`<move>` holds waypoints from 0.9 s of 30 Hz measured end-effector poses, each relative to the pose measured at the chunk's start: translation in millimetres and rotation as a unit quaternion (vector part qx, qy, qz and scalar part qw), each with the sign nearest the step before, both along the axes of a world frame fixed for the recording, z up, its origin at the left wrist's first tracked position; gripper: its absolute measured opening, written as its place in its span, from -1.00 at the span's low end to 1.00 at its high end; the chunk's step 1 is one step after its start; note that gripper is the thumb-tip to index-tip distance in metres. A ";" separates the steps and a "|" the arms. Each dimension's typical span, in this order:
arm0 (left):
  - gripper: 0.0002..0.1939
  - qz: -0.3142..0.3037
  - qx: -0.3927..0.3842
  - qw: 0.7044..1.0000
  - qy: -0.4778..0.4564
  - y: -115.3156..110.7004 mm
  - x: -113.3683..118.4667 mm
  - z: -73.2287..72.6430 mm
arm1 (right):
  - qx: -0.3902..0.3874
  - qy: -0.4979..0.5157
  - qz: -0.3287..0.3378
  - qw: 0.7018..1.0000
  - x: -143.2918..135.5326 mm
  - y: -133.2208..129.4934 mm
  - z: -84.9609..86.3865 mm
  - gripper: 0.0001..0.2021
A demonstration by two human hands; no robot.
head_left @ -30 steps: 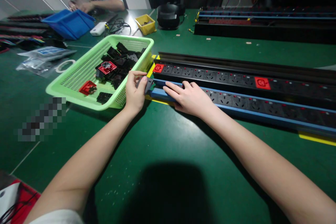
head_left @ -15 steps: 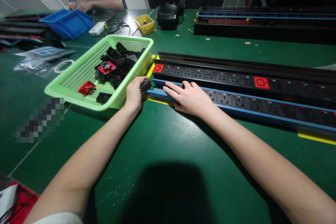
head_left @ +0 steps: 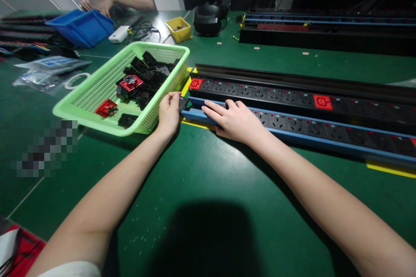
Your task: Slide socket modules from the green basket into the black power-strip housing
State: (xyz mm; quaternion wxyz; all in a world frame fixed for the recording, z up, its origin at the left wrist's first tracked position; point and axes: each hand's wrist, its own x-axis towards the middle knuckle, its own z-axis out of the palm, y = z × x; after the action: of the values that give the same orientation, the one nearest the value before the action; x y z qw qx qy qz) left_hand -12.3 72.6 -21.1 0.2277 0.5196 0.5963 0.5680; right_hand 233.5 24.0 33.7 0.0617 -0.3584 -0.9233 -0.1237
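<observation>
My left hand point(head_left: 169, 112) pinches a black socket module point(head_left: 184, 103) at the left end of a blue-edged power strip point(head_left: 198, 116). The module sits at the mouth of the rail; whether it is inside cannot be told. Across the strip, close to that end, lies my right hand point(head_left: 237, 121), its fingers over the top and the thumb on the near side. Some sockets under this hand are hidden. Beside my left hand stands a light green basket point(head_left: 94, 126) holding black socket modules point(head_left: 147, 75) and red ones point(head_left: 106, 108).
Behind the blue strip lies a black power strip point(head_left: 247, 88) with red sockets. At the back are another strip assembly point(head_left: 292, 37), a black headset point(head_left: 208, 20), a yellow bin point(head_left: 178, 30) and a blue bin point(head_left: 84, 30). Plastic bags point(head_left: 48, 71) and a tape roll point(head_left: 77, 80) lie left. People are across the table.
My left hand has moved slightly right with the socket module, closer to the blue strip's end. My right hand stays in place. A person's hand at the back has shifted left.
</observation>
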 end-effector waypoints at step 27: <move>-0.49 -0.051 -0.035 0.993 0.104 -2.9 -3.1 -4.9 | -0.009 -0.010 -0.028 1.000 -3.2 0.1 2.1 -0.29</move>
State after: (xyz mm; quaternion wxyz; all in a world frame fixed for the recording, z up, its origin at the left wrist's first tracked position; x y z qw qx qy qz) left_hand -15.4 69.7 -26.0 0.2111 0.5971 0.6089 0.4777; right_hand 230.3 24.1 35.7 0.0464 -0.3832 -0.9146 -0.1209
